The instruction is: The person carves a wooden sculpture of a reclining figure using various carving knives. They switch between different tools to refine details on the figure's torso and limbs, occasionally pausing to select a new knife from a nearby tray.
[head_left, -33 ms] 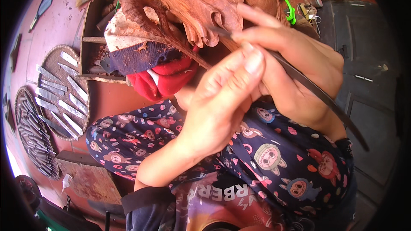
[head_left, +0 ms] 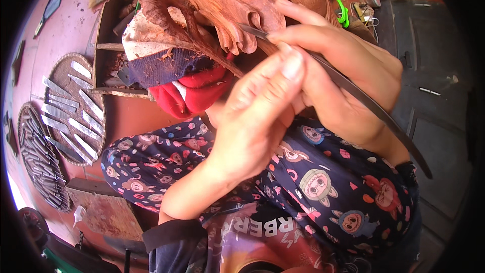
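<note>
Clamping a slim, dark, curved tool, the right hand probably steadies its tip at the reddish-brown carved wood; whether the left hand, pressed alongside, also pinches it, I cannot tell.

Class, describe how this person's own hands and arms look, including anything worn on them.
The left hand and right hand are bare: no gloves, rings or watch show. A dark, loose sleeve ends near the left elbow; the right sleeve cannot be made out clearly.
</note>
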A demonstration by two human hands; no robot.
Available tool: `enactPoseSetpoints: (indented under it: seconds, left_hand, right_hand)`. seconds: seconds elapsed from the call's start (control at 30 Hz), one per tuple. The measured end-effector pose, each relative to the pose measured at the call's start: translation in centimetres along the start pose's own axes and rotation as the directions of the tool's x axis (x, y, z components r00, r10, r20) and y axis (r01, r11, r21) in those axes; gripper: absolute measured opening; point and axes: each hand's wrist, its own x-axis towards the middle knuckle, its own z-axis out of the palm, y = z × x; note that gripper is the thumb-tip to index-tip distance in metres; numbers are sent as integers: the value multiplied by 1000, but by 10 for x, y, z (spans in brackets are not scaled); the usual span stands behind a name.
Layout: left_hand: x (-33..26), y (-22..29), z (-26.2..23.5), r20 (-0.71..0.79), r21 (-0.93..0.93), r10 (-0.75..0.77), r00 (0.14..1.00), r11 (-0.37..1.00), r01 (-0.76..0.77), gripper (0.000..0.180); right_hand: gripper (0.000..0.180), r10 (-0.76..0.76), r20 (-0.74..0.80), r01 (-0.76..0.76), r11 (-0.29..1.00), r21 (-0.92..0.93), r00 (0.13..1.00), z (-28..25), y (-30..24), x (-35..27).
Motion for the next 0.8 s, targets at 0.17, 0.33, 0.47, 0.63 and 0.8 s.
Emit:
enactPoseSetpoints:
  seconds: [0.17,0.33,0.47,0.63,0.8]
  left_hand:
    - [-8,0,-1,-12,36,-9,1000,999,9,36]
    - [-4,2,-5,17,4,20,1000,1000,-20,34]
    - [-12,-1,-10,-14,34,-36,999,999,37,32]
    - [-9,-2,-12,19,-46,-33,999,998,34,33]
    - [-7,-3,-11,17,-17,-14,1000,1000,14,33]
  right_hand:
    - [16,-56,-9,56,998,5,998,0,0,1]
    - [11,-77,-98,73,996,-49,992,10,0,3]
    - [13,-182,-86,181,983,-27,979,12,7,-1]
    - [14,-154,-53,153,988,-18,987,10,2,2]
    - [16,-99,-58,100,995,8,993,9,2,-2]
